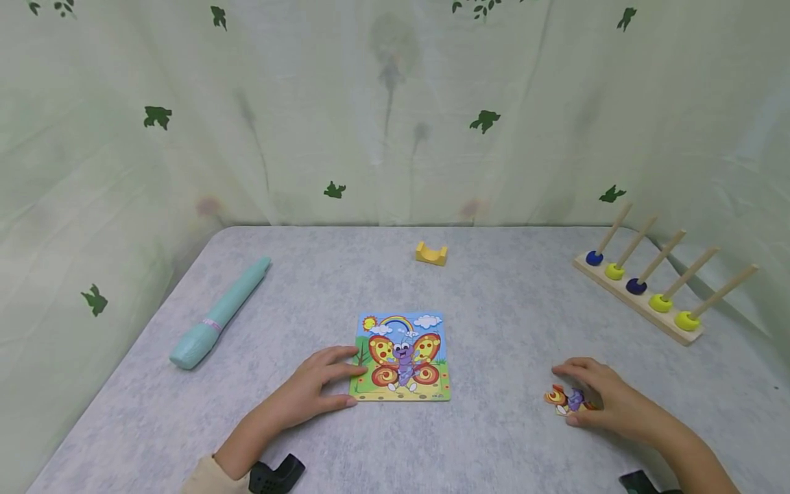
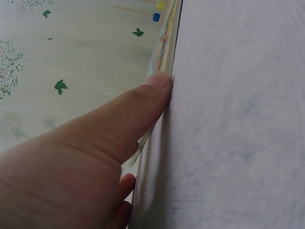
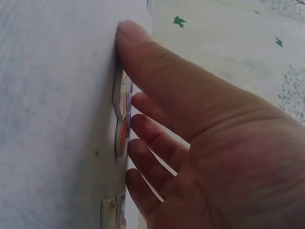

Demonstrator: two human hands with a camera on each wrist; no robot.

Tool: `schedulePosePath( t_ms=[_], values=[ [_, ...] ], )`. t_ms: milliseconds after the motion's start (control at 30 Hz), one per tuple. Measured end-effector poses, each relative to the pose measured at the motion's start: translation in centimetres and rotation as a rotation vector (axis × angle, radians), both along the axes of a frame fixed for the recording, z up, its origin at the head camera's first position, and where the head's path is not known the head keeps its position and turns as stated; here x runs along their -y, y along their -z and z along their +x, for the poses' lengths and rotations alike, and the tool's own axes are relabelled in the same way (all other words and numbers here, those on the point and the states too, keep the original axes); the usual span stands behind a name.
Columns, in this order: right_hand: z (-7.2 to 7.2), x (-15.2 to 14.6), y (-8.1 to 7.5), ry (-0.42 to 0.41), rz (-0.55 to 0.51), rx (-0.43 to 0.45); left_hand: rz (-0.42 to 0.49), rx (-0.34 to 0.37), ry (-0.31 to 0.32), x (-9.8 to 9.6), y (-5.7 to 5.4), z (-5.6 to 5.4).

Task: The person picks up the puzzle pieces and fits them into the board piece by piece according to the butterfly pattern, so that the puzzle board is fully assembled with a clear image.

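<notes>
A square butterfly puzzle board (image 1: pixel 405 357) lies flat on the table, its picture facing up. My left hand (image 1: pixel 308 387) rests at its left edge, two fingertips over the picture and the thumb by the near corner. In the left wrist view the thumb (image 2: pixel 143 107) touches the board's side. To the right, my right hand (image 1: pixel 617 405) arches over a small butterfly-patterned puzzle piece (image 1: pixel 575 400), fingers beyond it and thumb on the near side. In the right wrist view the piece (image 3: pixel 123 109) lies flat on the table, apart from the palm; the fingers are loosely bent.
A teal folded umbrella (image 1: pixel 225 312) lies at the left. A yellow notched block (image 1: pixel 431 254) sits toward the back edge. At the back right stands a wooden peg rack (image 1: pixel 642 295) with blue and yellow rings. More flat pieces (image 3: pixel 110 214) show low in the right wrist view.
</notes>
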State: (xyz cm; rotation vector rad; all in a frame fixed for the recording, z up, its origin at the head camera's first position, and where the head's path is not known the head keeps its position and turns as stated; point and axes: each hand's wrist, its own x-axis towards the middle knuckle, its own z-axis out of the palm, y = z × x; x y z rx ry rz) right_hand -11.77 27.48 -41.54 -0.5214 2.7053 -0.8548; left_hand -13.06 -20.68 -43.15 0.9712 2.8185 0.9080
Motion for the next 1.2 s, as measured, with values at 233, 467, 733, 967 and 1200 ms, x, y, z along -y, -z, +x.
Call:
schedulePosePath(
  t_ms=[233,467,733,967,1200],
  values=[
    [-0.1,0.1,0.1,0.005,-0.008,-0.030,0.001,0.001,0.004,0.0,-0.1,0.0],
    [-0.1,0.4,0.0,-0.020,-0.025,-0.116,-0.005,-0.015,0.001,0.0,-0.1,0.0],
    [-0.3,0.9,-0.1,0.003,-0.019,-0.080,0.001,-0.009,-0.004,0.0,0.0,0.0],
    [-0.1,2.6,-1.7,-0.003,-0.054,-0.090,0.004,-0.006,-0.002,-0.1,0.1,0.0],
    [0.4,7.1,-3.8,-0.084,-0.152,-0.295,-0.004,-0.018,-0.002,0.0,0.1,-0.1]
  ],
)
